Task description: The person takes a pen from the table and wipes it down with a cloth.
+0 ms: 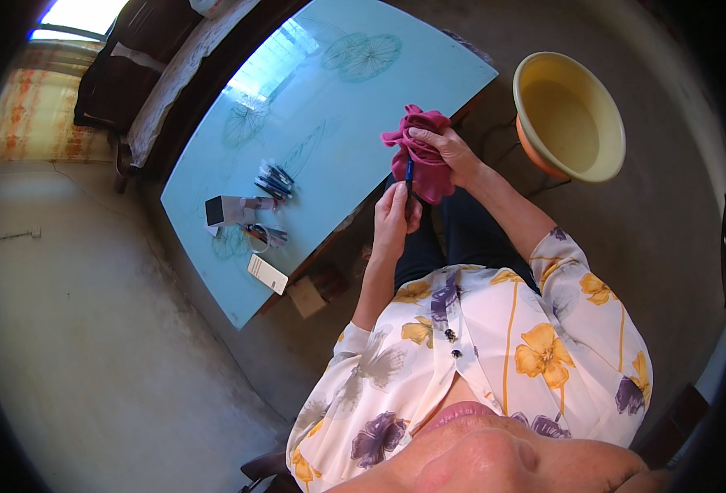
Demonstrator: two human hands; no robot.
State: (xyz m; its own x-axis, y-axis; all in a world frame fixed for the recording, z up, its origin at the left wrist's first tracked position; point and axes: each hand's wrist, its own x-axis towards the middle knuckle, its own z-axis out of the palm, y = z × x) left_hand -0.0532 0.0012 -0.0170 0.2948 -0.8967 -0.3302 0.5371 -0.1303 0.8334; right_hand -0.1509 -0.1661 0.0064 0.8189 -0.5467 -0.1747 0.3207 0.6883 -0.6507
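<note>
My left hand (pixel 392 212) grips a dark pen (pixel 410 172), which stands upright between the thumb and fingers with its blue upper part showing. My right hand (pixel 455 154) clutches a bunched magenta cloth (pixel 432 179), the thumb lying across its folds. The pen's blue end overlaps the lower folds of the cloth; whether it touches them I cannot tell. Both hands are above my lap, by the near edge of a table with a pale blue glass-like top (pixel 350 142). The lower part of the pen is hidden by my fingers.
Several pens (pixel 275 180) lie in a pile on the table. Near them are a box with a dark end (pixel 230 211), a round holder with pens (pixel 259 239) and a phone (pixel 267 274). A yellow basin (pixel 569 117) with liquid stands at the right. A cardboard box (pixel 306 297) sits below the table.
</note>
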